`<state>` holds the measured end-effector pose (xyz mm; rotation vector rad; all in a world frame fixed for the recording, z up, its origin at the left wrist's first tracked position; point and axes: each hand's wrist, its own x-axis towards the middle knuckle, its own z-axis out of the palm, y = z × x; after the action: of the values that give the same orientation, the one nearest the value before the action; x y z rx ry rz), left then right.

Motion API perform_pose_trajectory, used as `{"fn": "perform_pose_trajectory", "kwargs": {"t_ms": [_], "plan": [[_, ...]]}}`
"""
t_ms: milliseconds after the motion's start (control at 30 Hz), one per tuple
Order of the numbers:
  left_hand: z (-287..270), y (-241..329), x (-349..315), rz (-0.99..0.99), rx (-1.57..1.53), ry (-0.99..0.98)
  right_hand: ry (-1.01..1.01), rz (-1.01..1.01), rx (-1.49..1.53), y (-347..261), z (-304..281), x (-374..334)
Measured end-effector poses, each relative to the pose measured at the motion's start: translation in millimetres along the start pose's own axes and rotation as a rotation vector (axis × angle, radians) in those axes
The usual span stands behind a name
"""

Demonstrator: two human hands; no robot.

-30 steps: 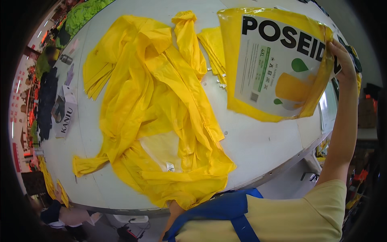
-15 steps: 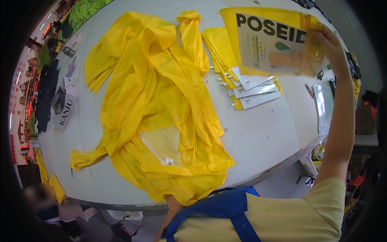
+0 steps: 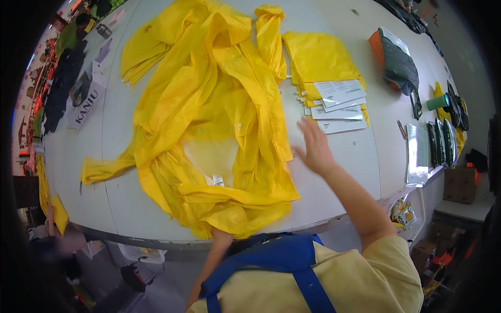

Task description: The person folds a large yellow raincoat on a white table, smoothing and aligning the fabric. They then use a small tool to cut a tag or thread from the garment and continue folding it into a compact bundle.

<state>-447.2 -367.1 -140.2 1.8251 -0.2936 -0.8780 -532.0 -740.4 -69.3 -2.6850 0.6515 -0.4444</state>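
A yellow raincoat-like garment [image 3: 209, 115] lies spread and rumpled on the white table [image 3: 339, 172], with a small white label [image 3: 217, 180] near its near edge. My left hand [image 3: 222, 236] reaches in under the cloth at that edge; its fingers are hidden by the garment. Just right of the garment, above the tabletop, my right hand [image 3: 316, 148] is open with fingers apart and holds nothing. Beyond it sits a stack of folded yellow pieces [image 3: 323, 57] with several white printed cards [image 3: 339, 96] at its near end.
A black and orange bag [image 3: 396, 62], a green cylinder [image 3: 437, 102] and several dark packets [image 3: 443, 138] stand at the right. Clear plastic sleeves [image 3: 417, 156] lie near the right edge. A white box [image 3: 88, 96] and a grey canister [image 3: 104, 31] are at the left. Another person's hand [image 3: 50, 216] shows at lower left.
My right hand has let go of the yellow printed pouch, which I can no longer make out, and has come down and left toward the garment. My left hand stays under the cloth.
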Motion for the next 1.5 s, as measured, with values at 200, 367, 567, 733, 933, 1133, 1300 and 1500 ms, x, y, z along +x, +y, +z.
{"fn": "perform_pose_trajectory", "kwargs": {"t_ms": [200,367,567,733,933,1133,1300,1500], "plan": [[-1.9,7.9,-29.3,-0.338,-0.678,0.100,-0.208,-0.153,0.321,-91.0,3.6,-118.5],[-43.4,-4.3,-75.9,-0.151,0.071,-0.319,-0.055,-0.046,0.313,-66.3,2.0,-122.8],[-71.6,-18.4,-108.3,0.086,0.415,0.169,-0.063,0.164,0.395,-60.4,-1.7,-153.6],[-82.7,-32.6,-69.7,0.048,0.112,0.836,-0.104,0.821,1.352,-94.6,9.5,-164.3],[-132.2,26.7,-75.5,0.232,-0.140,0.271,0.002,0.419,1.427,-82.1,-13.5,-154.1],[-135.6,63.1,-96.4,0.370,0.477,-0.368,-0.331,0.141,0.083,-19.8,-75.1,-111.0],[-51.0,78.2,-94.8,0.625,0.382,-0.089,0.036,-0.080,0.184,-84.8,-43.5,-142.3],[-36.1,134.2,-79.7,0.639,0.373,-0.176,-0.371,-0.186,0.383,-142.8,-19.7,-185.9]]}}
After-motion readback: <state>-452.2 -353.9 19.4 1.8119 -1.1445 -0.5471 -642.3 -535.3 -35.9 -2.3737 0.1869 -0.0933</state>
